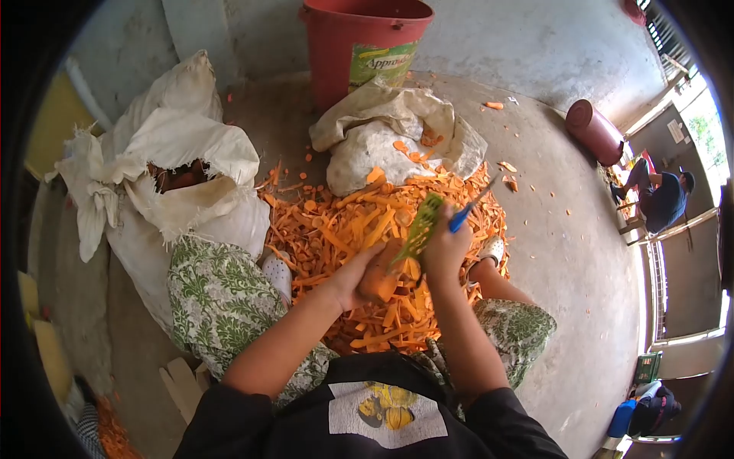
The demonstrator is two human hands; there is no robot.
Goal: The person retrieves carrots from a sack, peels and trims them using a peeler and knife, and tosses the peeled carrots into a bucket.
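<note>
My left hand [352, 277] is closed around a thick orange root vegetable [378, 281] with a blunt end; I cannot tell whether it is a carrot or a sweet potato. In my right hand [447, 249] are a green plastic peeler with slots [423, 227] and a knife with a blue handle [459, 219]. The knife's blade points up and to the right. The peeler is close to the root's upper side; whether they touch is unclear. Under both hands lies a large heap of orange peelings and slices [382, 325], between my legs.
A torn white sack [183, 153] with dark reddish roots inside stands at the left. Behind the heap are a crumpled sack [367, 157] and a red bin [329, 57]. A dark red barrel [595, 131] lies right. A person [664, 200] sits at the far right.
</note>
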